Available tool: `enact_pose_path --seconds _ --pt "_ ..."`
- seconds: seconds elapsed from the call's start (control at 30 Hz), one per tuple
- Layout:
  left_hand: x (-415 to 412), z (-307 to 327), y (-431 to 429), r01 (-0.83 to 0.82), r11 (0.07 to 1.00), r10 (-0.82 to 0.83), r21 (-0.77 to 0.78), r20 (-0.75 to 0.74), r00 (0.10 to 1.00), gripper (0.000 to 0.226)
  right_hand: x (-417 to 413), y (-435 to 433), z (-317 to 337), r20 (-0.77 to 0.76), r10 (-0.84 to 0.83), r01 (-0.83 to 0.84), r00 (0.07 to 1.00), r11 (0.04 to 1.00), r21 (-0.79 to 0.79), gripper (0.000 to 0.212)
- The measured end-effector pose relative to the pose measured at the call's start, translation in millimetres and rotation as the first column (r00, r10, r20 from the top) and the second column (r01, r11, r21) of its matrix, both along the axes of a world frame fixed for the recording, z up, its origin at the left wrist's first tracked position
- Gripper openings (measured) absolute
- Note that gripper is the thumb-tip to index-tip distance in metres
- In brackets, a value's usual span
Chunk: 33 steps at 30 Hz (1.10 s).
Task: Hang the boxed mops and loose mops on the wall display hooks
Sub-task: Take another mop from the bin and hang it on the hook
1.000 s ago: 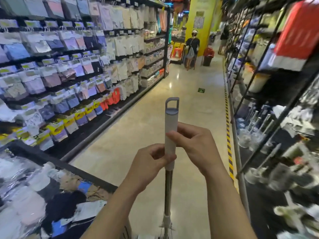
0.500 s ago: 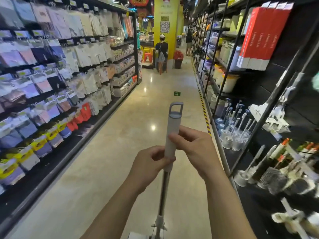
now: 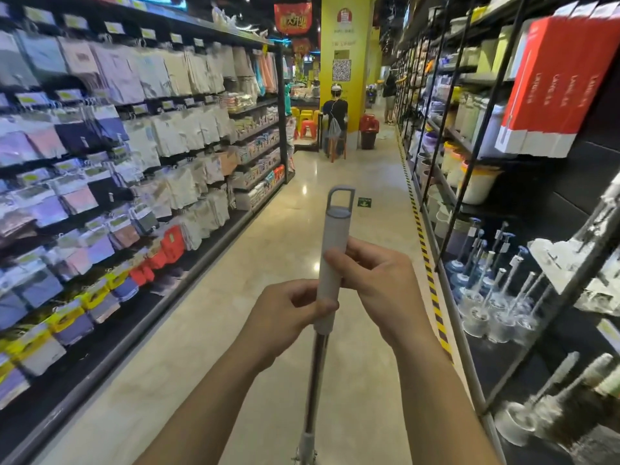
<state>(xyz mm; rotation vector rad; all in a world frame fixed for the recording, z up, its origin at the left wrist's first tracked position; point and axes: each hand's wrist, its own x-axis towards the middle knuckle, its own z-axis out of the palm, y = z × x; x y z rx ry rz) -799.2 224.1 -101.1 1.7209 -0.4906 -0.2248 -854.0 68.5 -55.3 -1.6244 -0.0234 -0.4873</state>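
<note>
- 1 loose mop (image 3: 331,263): upright in mid-aisle in front of the person, pale grey grip sleeve on top, metal shaft running down out of view at the lower edge; the head is not visible.
- Left hand (image 3: 292,317): fingers curled round the lower end of the grip sleeve, thumb across its front.
- Right hand (image 3: 379,290): wrapped round the sleeve just above the left hand, the 2 hands touching.
- Hanging loop (image 3: 340,204): darker grey cap at the mop's top, clear of both hands.
- Toilet brushes (image 3: 486,310): standing in holders on the low right shelf.
- Packaged garments (image 3: 141,156): rows on hooks along the left wall.
- Striped floor tape (image 3: 426,256): yellow-black, along the foot of the right shelving.
- Red-and-white boxes (image 3: 557,88): long, side by side, high on the right display; possibly boxed mops, print unreadable.
- Yellow pillar (image 3: 345,62): aisle's far end, 1 seated person (image 3: 335,115) in front, red bin (image 3: 369,132) beside.
</note>
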Motion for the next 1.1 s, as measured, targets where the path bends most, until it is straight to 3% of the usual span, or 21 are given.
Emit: enact_pose_path --seconds 0.1,0.23,0.33,0.53,0.7,0.87,1.1 --pt "34 3 -32 0.002 1.000 -0.002 -0.027 -0.001 1.000 0.012 34 -32 4 0.015 0.010 -0.010 1.000 1.000 0.000 0.017" --pt "73 5 -73 0.003 0.999 -0.004 -0.041 -0.025 1.000 0.011 72 -69 8 0.005 -0.011 0.011 1.000 1.000 -0.005 0.046" --pt "107 6 -102 0.028 0.998 -0.030 -0.053 -0.039 0.999 0.012 104 -97 10 -0.003 -0.036 0.036 0.999 0.999 -0.033 0.055" --pt "193 2 -160 0.123 0.988 -0.127 -0.097 -0.034 0.991 0.016 179 -149 15 0.010 -0.115 0.116 0.993 0.990 -0.077 0.035" --pt "276 4 -210 0.223 0.965 -0.228 -0.138 -0.020 0.973 0.019 249 -189 22 0.018 -0.199 0.200 0.980 0.970 -0.137 0.041" --pt "354 14 -264 0.330 0.931 -0.339 -0.156 -0.032 0.940 0.018 310 -231 33 0.024 -0.328 0.328 0.944 0.933 -0.149 0.019" --pt "435 14 -334 0.434 0.891 -0.439 -0.137 -0.012 0.898 0.019 373 -282 37 0.047 -0.412 0.415 0.910 0.902 -0.119 0.024"
